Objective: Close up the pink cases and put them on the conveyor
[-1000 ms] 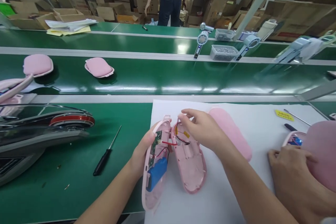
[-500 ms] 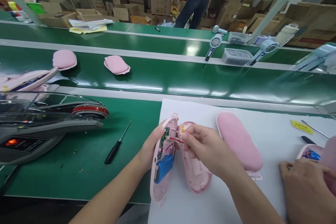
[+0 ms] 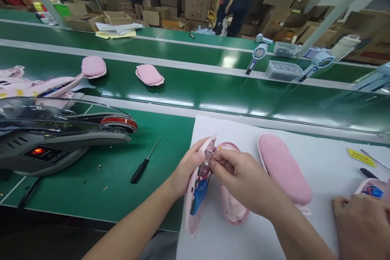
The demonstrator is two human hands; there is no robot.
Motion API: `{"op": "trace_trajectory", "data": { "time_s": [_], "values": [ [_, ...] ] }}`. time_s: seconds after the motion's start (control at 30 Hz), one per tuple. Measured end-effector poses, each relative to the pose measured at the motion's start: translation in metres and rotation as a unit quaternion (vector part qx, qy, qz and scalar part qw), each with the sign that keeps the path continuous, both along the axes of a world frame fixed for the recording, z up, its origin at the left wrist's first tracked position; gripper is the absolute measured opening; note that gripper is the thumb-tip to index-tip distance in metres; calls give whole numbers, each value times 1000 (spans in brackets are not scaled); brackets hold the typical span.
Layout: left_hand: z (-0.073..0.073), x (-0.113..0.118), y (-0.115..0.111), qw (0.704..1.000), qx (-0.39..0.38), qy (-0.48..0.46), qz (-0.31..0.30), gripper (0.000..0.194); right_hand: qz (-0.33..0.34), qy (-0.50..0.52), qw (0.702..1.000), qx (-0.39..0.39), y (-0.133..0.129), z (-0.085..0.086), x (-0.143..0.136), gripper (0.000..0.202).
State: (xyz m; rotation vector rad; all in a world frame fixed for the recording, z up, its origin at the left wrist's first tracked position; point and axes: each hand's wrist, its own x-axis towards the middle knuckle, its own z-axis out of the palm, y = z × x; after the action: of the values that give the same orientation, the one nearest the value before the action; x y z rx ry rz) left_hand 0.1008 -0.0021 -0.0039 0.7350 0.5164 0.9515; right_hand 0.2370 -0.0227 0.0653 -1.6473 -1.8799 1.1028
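My left hand (image 3: 190,164) grips a pink plastic shell half (image 3: 190,211) by its upper edge and holds it tilted up on its side. Inside that half sit a blue battery pack (image 3: 199,198), thin wires and a circuit board, now mostly turned out of sight. Close to the board, the pinched fingers of my right hand (image 3: 236,172) are at the wires; what exactly lies between the fingertips is hidden. The matching shell half (image 3: 233,207) lies open on the white sheet, partly beneath my right hand. A closed pink case (image 3: 284,168) rests to its right.
A black screwdriver (image 3: 143,166) lies on the green mat, beside a grey machine with a red wheel (image 3: 119,123). Pink pieces (image 3: 150,75) sit on the green bench behind. Another person's hand (image 3: 361,223) works at the right, near a yellow label (image 3: 361,157).
The held shell half has turned more edge-on, hiding much of the board. My right fingers have moved in against it, and the red wire stretched between them no longer shows. The view has shifted left.
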Motion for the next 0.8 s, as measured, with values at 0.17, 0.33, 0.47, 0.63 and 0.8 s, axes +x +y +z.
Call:
{"op": "trace_trajectory", "data": {
  "time_s": [0.17,0.33,0.47,0.63,0.8],
  "values": [
    [-1,-1,-1,1000,-2,-2,-8,60,-2,-47,999,9,1,0,-5,28],
    [-2,-2,-2,1000,-17,14,6,62,-18,-131,991,16,0,0,-15,26],
    [1,-5,-1,999,-4,48,3,66,-14,-153,987,38,-3,-4,-20,24],
    [-3,-2,0,999,-22,43,23,61,-16,-153,986,70,3,-16,-23,25],
    [-15,-3,13,998,-21,45,-38,52,-36,-85,971,221,-3,-56,-3,25]
  ]
}}
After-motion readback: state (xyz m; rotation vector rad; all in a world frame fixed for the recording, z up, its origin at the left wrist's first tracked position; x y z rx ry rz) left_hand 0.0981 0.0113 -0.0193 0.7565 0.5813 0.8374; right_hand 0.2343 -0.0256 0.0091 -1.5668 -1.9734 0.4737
